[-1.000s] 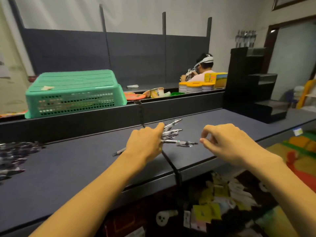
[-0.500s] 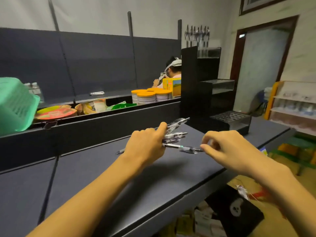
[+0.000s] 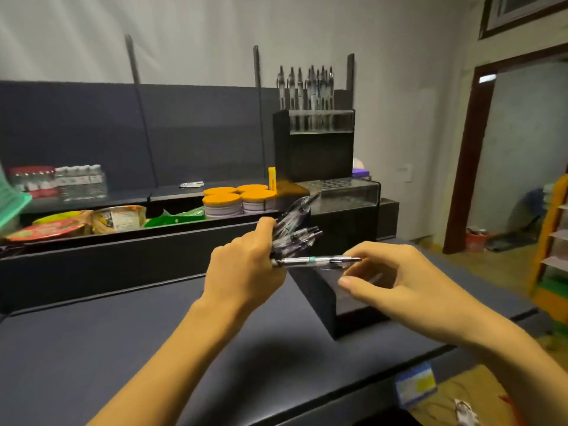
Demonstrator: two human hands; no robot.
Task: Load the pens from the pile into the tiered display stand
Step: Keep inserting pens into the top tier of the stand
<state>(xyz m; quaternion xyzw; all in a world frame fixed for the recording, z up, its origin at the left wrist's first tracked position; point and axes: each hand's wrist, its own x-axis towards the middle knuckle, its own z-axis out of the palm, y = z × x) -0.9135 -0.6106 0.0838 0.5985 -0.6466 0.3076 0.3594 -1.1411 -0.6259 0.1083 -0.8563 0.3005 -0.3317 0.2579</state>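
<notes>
My left hand (image 3: 246,269) grips a bundle of several clear pens (image 3: 292,232) that fan out up and to the right. One pen (image 3: 316,261) sticks out level from the bundle. My right hand (image 3: 408,281) curls at its free end, index fingertip on it and thumb just below. Right behind both hands stands the black tiered display stand (image 3: 313,155). Several pens (image 3: 310,87) stand upright in its top tier. The middle tier's hole grid (image 3: 338,183) holds none. My hands partly hide the lowest tier (image 3: 329,305).
The dark counter (image 3: 123,348) runs left and toward me. Behind a low black divider lie orange-lidded tubs (image 3: 236,198), snack packets (image 3: 92,219) and bottles (image 3: 80,179). A green basket's edge (image 3: 12,204) shows at far left. A doorway (image 3: 522,149) opens on the right.
The view has swung right, and the stand is now close behind my hands. Both hands kept their pose around the bundle. The pile and most of the green basket have left the view.
</notes>
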